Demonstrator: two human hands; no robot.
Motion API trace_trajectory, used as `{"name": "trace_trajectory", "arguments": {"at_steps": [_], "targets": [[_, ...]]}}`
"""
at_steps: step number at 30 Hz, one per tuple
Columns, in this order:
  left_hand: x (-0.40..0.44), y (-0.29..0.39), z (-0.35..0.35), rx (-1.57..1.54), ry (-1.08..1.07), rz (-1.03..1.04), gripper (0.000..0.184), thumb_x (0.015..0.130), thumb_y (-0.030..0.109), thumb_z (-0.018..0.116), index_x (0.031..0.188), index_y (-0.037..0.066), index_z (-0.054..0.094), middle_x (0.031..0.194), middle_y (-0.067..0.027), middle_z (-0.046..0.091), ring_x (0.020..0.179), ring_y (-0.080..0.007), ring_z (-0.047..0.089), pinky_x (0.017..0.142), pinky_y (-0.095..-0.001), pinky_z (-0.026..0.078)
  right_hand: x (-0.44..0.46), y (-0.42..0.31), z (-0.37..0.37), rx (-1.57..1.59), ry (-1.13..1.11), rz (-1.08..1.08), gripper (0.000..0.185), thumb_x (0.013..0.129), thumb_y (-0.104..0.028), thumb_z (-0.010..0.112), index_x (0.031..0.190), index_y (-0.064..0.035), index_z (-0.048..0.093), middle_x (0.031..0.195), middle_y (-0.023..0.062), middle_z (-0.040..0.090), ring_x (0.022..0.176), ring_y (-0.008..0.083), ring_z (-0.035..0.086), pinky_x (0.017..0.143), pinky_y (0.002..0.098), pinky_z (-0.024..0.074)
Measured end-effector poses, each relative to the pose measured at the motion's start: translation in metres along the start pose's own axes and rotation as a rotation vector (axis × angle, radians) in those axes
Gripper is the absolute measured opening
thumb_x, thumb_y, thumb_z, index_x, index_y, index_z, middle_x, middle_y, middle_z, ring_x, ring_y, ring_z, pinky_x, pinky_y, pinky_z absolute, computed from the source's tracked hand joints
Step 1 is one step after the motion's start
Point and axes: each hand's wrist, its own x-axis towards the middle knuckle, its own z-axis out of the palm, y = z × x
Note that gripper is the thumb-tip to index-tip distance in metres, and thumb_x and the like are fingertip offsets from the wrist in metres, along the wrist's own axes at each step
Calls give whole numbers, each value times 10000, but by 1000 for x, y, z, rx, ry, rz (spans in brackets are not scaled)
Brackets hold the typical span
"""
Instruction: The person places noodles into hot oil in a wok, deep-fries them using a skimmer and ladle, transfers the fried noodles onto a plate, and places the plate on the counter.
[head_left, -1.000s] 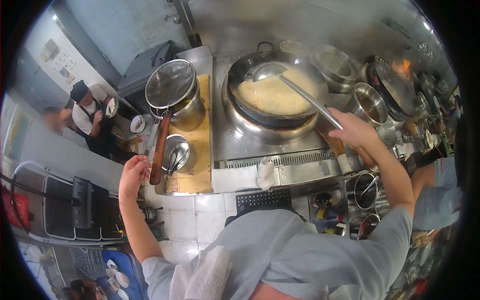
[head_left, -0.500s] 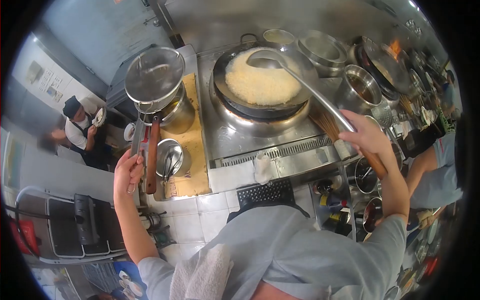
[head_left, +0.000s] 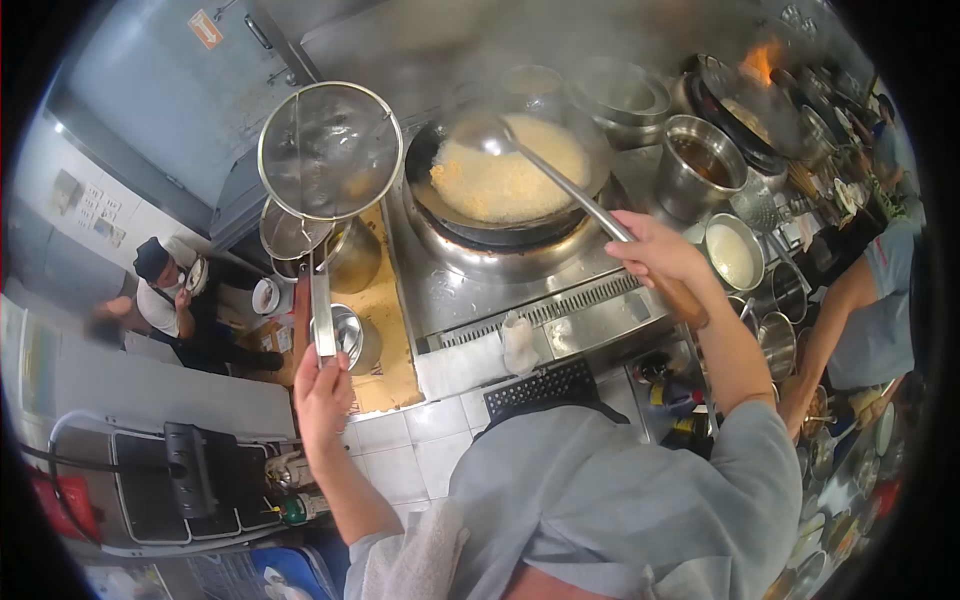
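Observation:
My left hand (head_left: 323, 405) is closed on the metal handle of a large round mesh strainer (head_left: 330, 150), held over the left side of the counter. Beneath it, a smaller strainer (head_left: 290, 230) with a wooden handle lies over a metal pot (head_left: 355, 265). My right hand (head_left: 655, 248) grips a long ladle (head_left: 565, 185) near its wooden end. The ladle's bowl is at the left part of a black wok (head_left: 500, 225), above or in pale yellow foaming liquid (head_left: 525, 175). Steam blurs the wok's far rim.
A small metal pot (head_left: 355, 340) stands near my left hand. To the right are a pot of brown liquid (head_left: 705, 160), a pot of white liquid (head_left: 733, 252) and a flame (head_left: 762, 62) by another wok. A co-worker (head_left: 875, 300) stands right; another person (head_left: 175, 300) is at left.
My left hand has moved right, and the large strainer has shifted up and right off the smaller one. The ladle has swung left across the wok. More steam rises, and the view has shifted.

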Motion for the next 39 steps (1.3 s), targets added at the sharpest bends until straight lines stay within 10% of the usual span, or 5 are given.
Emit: {"name": "trace_trajectory", "arguments": {"at_steps": [9, 14, 22, 30, 39], "targets": [[10, -31, 25, 168, -84, 44, 79, 976, 65, 488, 961, 53, 565, 677, 69, 453, 469, 21, 308, 395, -180, 191, -17, 7, 4, -423, 117, 91, 558, 882, -79, 629, 1390, -30, 405, 708, -32, 502, 468, 44, 435, 384, 242, 421], [17, -34, 29, 340, -56, 112, 107, 949, 100, 492, 848, 78, 519, 637, 98, 360, 517, 9, 315, 438, -202, 223, -12, -5, -12, 21, -32, 125, 455, 893, -106, 633, 1309, -22, 467, 673, -32, 461, 461, 36, 414, 361, 223, 396], [30, -38, 42, 284, -42, 149, 117, 946, 81, 481, 854, 51, 547, 618, 84, 386, 501, 6, 310, 437, -202, 215, 75, -19, 0, -614, 33, -2, 368, 878, -138, 662, 1180, 9, 511, 675, 71, 522, 480, 159, 521, 409, 318, 434], [76, -43, 59, 525, -21, 276, 316, 928, 102, 506, 1205, -41, 562, 833, -73, 626, 732, -149, 538, 672, -311, 447, 64, -31, 17, -1309, -42, -77, 491, 841, -173, 689, 1243, -2, 464, 936, 275, 642, 932, 429, 636, 771, 478, 507], [161, -62, 82, 893, -53, 378, 403, 904, 111, 514, 1252, -92, 531, 990, -308, 655, 975, -431, 641, 864, -440, 487, -49, -55, 32, -1373, 64, 161, 622, 826, -142, 696, 1355, -24, 392, 937, 287, 641, 936, 440, 632, 761, 498, 501]]}}
